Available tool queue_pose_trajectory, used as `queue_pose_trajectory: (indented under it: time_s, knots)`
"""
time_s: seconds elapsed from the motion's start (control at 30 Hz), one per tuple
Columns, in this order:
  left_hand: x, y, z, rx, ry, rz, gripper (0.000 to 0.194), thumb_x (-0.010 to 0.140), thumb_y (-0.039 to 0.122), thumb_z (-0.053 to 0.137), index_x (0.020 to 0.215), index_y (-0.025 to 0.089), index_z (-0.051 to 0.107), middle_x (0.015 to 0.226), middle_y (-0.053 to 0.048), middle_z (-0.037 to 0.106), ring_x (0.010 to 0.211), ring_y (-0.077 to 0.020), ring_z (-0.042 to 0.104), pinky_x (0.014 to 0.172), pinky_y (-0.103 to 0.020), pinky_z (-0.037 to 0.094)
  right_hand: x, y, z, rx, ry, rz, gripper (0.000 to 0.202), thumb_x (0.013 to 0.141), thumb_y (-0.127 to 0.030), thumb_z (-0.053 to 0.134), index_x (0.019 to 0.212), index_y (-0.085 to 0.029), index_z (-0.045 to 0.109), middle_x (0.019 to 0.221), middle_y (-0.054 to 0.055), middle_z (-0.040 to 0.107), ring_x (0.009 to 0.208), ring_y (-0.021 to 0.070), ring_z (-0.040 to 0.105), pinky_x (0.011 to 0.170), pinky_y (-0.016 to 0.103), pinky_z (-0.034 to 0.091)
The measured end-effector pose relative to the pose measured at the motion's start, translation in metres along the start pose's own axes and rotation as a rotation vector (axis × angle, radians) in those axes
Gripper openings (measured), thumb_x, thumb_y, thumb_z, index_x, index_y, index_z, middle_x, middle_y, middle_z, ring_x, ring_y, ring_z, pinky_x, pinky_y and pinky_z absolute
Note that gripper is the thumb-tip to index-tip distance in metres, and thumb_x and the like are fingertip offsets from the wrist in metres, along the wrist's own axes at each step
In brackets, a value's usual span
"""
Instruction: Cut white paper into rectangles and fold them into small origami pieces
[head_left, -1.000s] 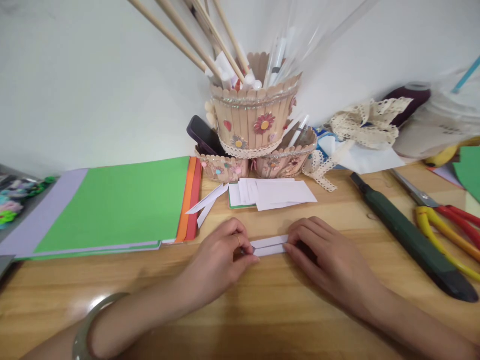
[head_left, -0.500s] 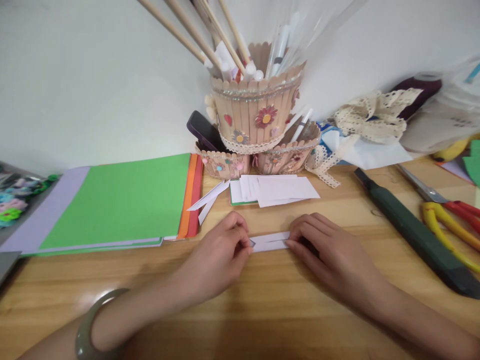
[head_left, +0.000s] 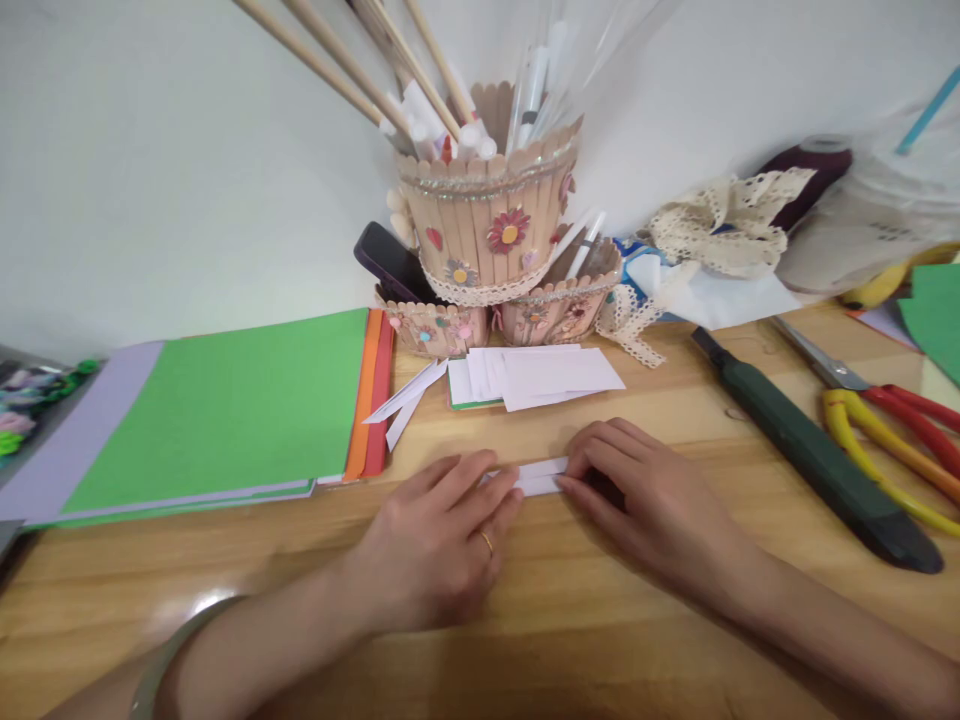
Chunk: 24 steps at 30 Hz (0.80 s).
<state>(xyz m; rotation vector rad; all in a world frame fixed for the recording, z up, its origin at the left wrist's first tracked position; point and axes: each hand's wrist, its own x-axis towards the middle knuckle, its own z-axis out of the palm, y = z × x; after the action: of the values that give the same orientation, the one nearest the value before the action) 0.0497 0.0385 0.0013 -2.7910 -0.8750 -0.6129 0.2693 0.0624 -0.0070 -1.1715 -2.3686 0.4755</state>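
A small strip of folded white paper (head_left: 541,476) lies on the wooden table between my hands, its two long edges folded in to meet along the middle. The paper's left end is under my left hand (head_left: 439,535), whose fingers are stretched out flat and press on it; a thin ring shows on one finger. At the right end my right hand (head_left: 645,495) pinches the paper between thumb and curled fingers. Just behind sits a stack of white paper slips (head_left: 559,378), with folded white strips (head_left: 406,400) to its left.
Coloured paper sheets (head_left: 225,410), green on top, lie at the left. Craft-stick pots (head_left: 487,215) with brushes and pens stand at the back. On the right are a dark green cutter-like tool (head_left: 810,450), scissors (head_left: 862,390) and lace ribbon (head_left: 724,220).
My left hand has gone from pinching the paper's left end to lying over it with fingers extended. My right hand keeps its pinch. The view has shifted slightly.
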Motion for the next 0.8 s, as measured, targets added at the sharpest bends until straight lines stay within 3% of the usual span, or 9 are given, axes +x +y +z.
queue_pose_trajectory:
  time_s: [0.3, 0.8]
  knots:
    - [-0.0013, 0.0051, 0.0018, 0.023, -0.005, -0.022, 0.031, 0.08, 0.014, 0.043, 0.099, 0.006, 0.066, 0.102, -0.01, 0.069, 0.096, -0.0234, 0.061, 0.079, -0.035, 0.055, 0.0021, -0.0018, -0.0004, -0.04, 0.007, 0.01, 0.011, 0.085, -0.019, 0.046, 0.074, -0.02, 0.05, 0.074, 0.005, 0.057, 0.072, 0.019, 0.05, 0.062, 0.032, 0.042]
    - [-0.0058, 0.0033, 0.0034, 0.063, -0.041, -0.019, 0.03, 0.081, 0.015, 0.042, 0.099, 0.009, 0.066, 0.105, -0.011, 0.068, 0.098, -0.0251, 0.063, 0.078, -0.037, 0.056, 0.0, -0.0024, 0.0007, -0.136, -0.009, -0.041, 0.015, 0.089, -0.021, 0.041, 0.076, -0.019, 0.05, 0.078, 0.008, 0.057, 0.074, 0.0208, 0.049, 0.063, 0.034, 0.043]
